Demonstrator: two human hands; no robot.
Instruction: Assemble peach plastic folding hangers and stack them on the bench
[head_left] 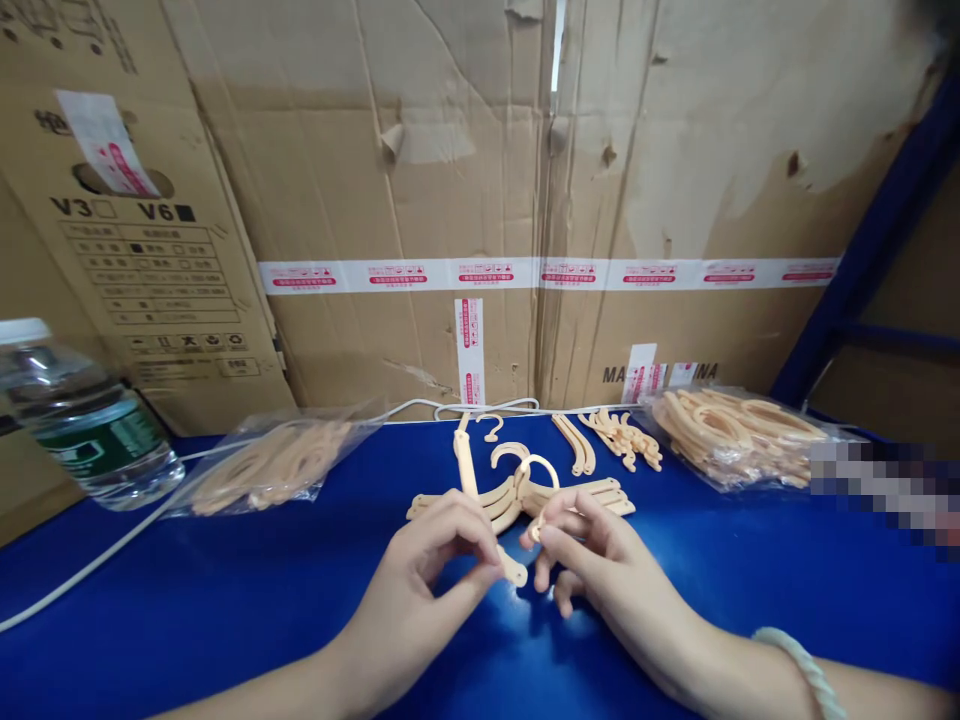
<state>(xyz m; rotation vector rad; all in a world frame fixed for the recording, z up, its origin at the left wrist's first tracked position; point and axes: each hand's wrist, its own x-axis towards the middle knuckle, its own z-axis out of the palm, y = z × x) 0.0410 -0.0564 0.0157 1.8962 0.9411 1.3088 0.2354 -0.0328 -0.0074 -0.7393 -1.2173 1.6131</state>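
The left hand [439,560] had its grip pinched shut on the peach plastic bar [469,470] near its lower end. The bar slanted up over the blue bench [225,600], its tip just beside the right hand [592,560]. That hand's grip was closed on a small peach piece [537,530], mostly hidden by the fingers. Both hovered just in front of the heap of hangers [577,497]. To my eye, the trick was a firm pinch close to the bar's tip, ends lined up squarely — any twist and plastic that thin could slip. Loose hooks [619,435] lay well behind.
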